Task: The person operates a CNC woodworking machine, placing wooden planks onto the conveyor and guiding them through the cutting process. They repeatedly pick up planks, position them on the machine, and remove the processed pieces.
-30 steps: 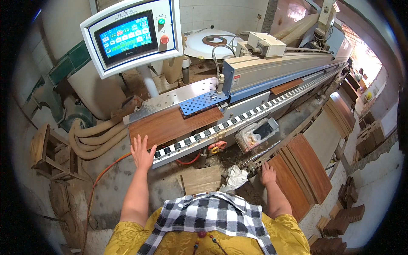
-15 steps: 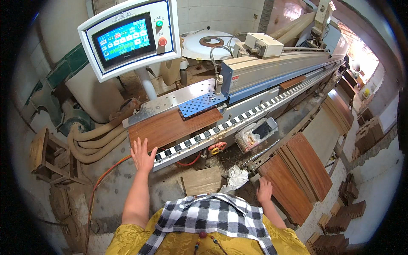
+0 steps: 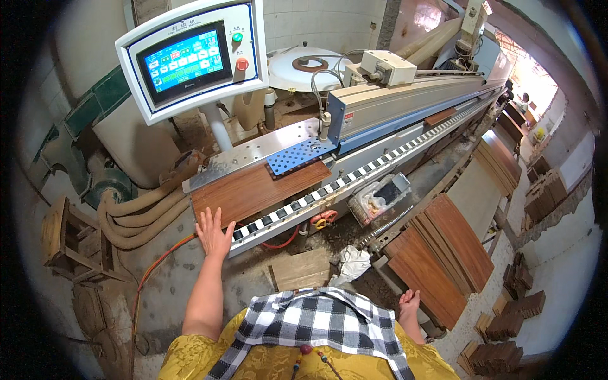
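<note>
A brown wood-grain panel (image 3: 256,189) lies flat on the infeed end of a long edge-banding machine (image 3: 405,117), partly under a blue perforated plate (image 3: 297,156). My left hand (image 3: 213,232) is open with fingers spread, fingertips at the panel's near left edge above the black-and-white conveyor track (image 3: 329,190). My right hand (image 3: 408,303) hangs low at my right side, empty, fingers loosely curled, just beside a stack of brown panels (image 3: 437,259) standing below the machine.
A touch-screen control box (image 3: 190,60) with green and red buttons stands at the back left. Beige hoses (image 3: 136,212), a wooden stool (image 3: 66,237), an orange cable (image 3: 155,269), a board scrap (image 3: 301,269), a white rag (image 3: 354,261) and small wood piles (image 3: 506,323) surround me.
My right hand has dropped from near the panel stack down to my side. My left hand stays at the panel's near edge, and the panel sits slightly farther along the machine.
</note>
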Available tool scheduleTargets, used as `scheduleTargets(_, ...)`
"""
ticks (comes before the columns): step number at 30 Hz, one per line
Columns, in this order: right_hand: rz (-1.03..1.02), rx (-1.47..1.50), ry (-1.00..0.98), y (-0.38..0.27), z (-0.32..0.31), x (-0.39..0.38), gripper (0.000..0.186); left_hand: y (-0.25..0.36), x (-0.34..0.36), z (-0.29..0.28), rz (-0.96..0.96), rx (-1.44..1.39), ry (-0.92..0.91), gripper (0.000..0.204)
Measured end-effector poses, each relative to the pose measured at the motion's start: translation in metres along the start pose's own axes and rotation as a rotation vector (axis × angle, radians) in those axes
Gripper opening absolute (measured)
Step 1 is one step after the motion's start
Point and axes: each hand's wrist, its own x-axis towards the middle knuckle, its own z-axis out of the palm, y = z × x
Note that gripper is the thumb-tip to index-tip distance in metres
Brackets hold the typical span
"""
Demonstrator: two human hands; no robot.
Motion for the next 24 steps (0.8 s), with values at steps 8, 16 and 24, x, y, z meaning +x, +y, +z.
scheduleTargets(8,0.142,-0.055,-0.233,0.038,-0.010,-0.031,0.030,-0.037,-0.013,0.004,-0.076,-0.087,0.041,0.061)
scheduleTargets(16,0.087,0.009,-0.114,0.028,-0.009,-0.052,0.037,-0.051,-0.014,0.000,-0.109,-0.186,0.056,0.060)
scheduleTargets(24,0.031,0.143,0.027,0.013,-0.031,-0.019,0.045,-0.039,-0.011,-0.003,-0.094,-0.165,0.059,0.057)
